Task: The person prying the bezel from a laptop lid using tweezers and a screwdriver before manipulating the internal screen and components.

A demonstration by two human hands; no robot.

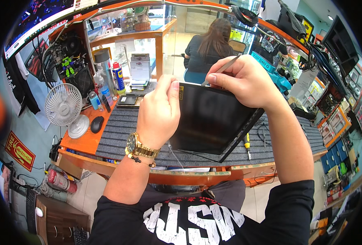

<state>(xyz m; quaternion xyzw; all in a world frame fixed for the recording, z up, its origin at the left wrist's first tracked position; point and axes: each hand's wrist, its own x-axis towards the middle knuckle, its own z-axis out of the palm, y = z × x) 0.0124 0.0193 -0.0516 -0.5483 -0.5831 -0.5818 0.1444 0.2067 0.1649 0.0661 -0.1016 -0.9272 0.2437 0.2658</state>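
A dark laptop screen panel (213,120) stands tilted upright over the grey ribbed mat, its lower edge at the front of the bench. My left hand (160,110) is closed on the panel's upper left corner, thumb against the front beside a small yellow label. Over the top edge, my right hand (246,81) pinches a thin, flat metal pry tool (229,64). The tool's lower end meets the panel's rim; my fingers partly cover it. Along the panel's right side, the black frame (240,136) stands slightly apart from the glass.
A yellow-handled screwdriver (246,142) lies on the ribbed mat (117,126), right of the panel. At left are a black mouse (97,124), a white fan (63,105) and several spray bottles and cans (118,77). Beyond the bench a person (209,49) sits facing away.
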